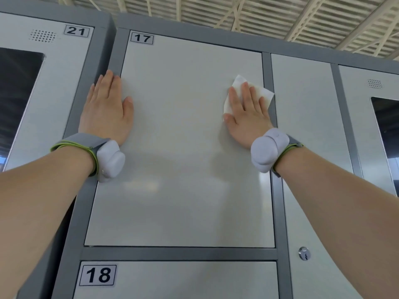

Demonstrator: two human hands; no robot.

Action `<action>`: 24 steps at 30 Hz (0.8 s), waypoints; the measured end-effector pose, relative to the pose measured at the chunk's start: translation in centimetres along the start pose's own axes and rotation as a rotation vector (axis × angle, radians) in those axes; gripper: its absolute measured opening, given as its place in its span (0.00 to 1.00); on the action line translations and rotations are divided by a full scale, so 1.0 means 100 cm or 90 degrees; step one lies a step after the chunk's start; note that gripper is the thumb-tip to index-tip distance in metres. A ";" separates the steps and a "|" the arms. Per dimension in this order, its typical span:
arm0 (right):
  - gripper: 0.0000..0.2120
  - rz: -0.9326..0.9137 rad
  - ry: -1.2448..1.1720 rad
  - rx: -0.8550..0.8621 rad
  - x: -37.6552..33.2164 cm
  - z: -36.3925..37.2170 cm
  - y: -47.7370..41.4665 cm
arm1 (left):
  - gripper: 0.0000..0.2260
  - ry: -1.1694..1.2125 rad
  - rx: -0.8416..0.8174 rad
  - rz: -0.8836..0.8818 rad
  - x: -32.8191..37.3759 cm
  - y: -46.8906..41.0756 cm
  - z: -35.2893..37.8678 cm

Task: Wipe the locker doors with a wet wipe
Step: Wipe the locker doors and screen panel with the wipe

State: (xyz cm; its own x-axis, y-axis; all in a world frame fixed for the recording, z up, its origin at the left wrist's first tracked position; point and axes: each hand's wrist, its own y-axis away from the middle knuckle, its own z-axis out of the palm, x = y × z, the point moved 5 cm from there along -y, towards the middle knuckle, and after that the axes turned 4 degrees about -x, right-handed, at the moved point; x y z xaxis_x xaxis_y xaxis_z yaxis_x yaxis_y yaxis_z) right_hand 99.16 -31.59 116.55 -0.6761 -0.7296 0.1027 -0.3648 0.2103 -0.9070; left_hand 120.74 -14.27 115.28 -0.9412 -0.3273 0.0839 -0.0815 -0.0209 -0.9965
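The right hand (246, 117) lies flat, fingers straight, pressing the crumpled white wet wipe (264, 96) against the pale grey metal locker door numbered 17 (179, 147), near its upper right edge. The left hand (106, 111) rests flat and empty at the door's left edge. Even pressure in overlapping passes would suit. One wipe, two hands; seemingly five doors, some cropped.

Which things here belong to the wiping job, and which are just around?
In the job: wet wipe, door 17, right hand pressing the wipe, left hand flat at that door's edge.
Just around for now: door 21, door 18, keyhole lock.
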 end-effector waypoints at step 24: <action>0.25 0.028 -0.068 0.041 -0.036 -0.004 0.005 | 0.22 0.064 -0.004 -0.001 0.001 0.003 -0.004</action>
State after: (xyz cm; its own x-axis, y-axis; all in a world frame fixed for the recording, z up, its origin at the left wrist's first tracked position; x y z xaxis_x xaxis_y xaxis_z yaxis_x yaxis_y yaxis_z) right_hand 101.16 -28.64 115.93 -0.6169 -0.7867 0.0212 -0.2924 0.2041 -0.9343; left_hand 120.48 -13.93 115.01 -0.9693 -0.2302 0.0864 -0.0851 -0.0154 -0.9962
